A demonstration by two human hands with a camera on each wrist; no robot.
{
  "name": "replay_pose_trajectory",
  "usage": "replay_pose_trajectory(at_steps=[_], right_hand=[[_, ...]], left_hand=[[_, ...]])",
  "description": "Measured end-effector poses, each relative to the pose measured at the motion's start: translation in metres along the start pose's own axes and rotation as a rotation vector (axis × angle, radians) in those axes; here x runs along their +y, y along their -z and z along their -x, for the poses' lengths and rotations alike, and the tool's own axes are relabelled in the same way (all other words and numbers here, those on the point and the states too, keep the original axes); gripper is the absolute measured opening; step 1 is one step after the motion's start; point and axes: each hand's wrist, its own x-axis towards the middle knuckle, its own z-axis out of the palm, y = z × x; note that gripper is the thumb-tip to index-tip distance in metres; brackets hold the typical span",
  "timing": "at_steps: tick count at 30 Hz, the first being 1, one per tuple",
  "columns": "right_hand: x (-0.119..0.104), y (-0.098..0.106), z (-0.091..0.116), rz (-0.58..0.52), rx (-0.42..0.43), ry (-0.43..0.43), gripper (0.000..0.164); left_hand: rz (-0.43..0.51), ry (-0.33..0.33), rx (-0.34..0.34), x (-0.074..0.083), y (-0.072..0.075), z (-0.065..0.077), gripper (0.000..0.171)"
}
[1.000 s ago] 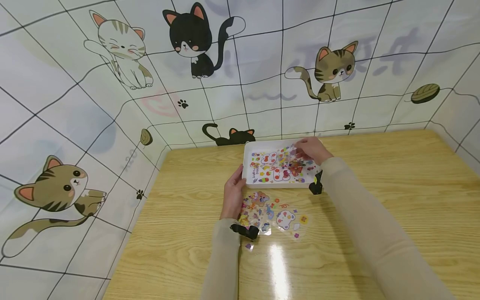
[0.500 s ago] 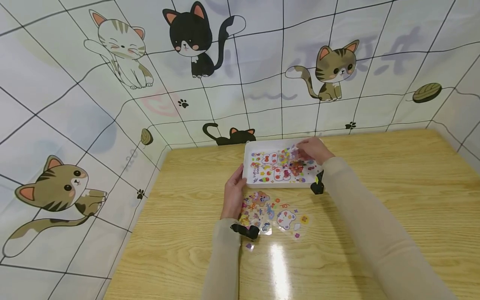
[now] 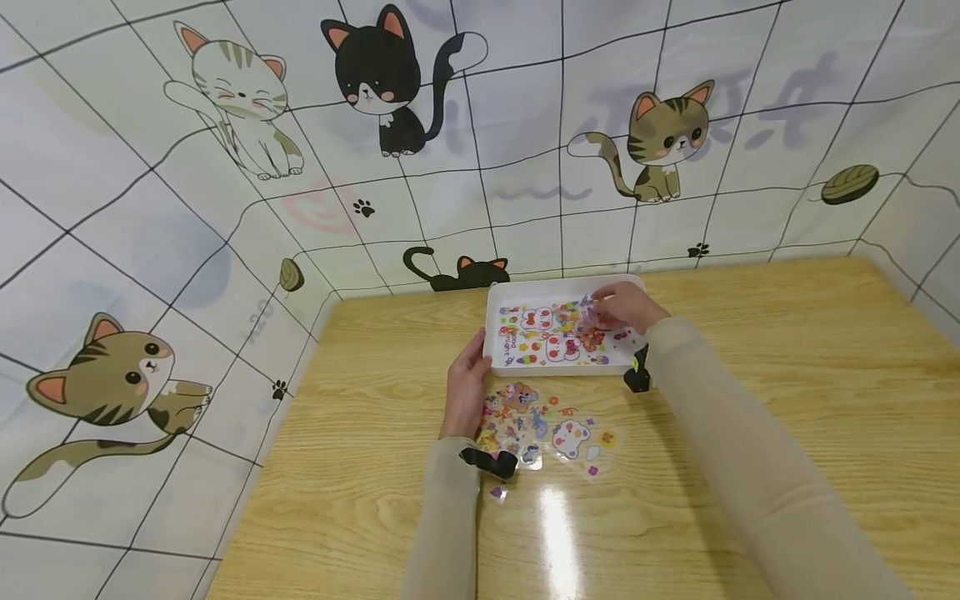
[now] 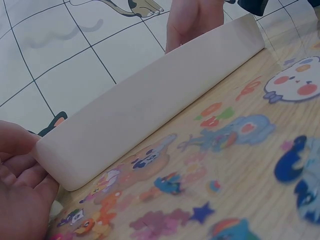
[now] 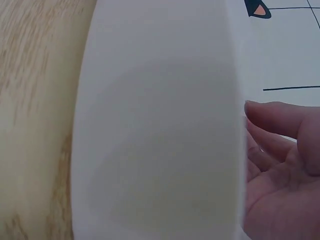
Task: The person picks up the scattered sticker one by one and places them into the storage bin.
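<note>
Mid-frame, the left hand (image 3: 465, 387) grips the tray (image 3: 562, 372). We cannot tell whether the right hand (image 3: 626, 305) inside pinches stickers (image 3: 557, 347).

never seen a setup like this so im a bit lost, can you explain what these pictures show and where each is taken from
No robot here: a person works with two bare hands. The wide picture comes from a head camera looking forward and down. The other two come from small black cameras on the wrists, each seeing that hand and a white tray. The tray sits on a wooden table, with colourful designs inside and clear stickers in front. The left hand holds the tray's left end. The right hand reaches into the tray; whether it pinches anything I can't tell.
</note>
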Motion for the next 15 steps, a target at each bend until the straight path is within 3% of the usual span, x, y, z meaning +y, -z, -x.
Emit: replay_pose_trajectory(at_steps=[15], right_hand=[[0.0023, -0.0022, 0.0038, -0.01, -0.045, -0.041, 0.047]], left_hand=[[0.013, 0.008, -0.02, 0.009, -0.0005, 0.0044, 0.045]])
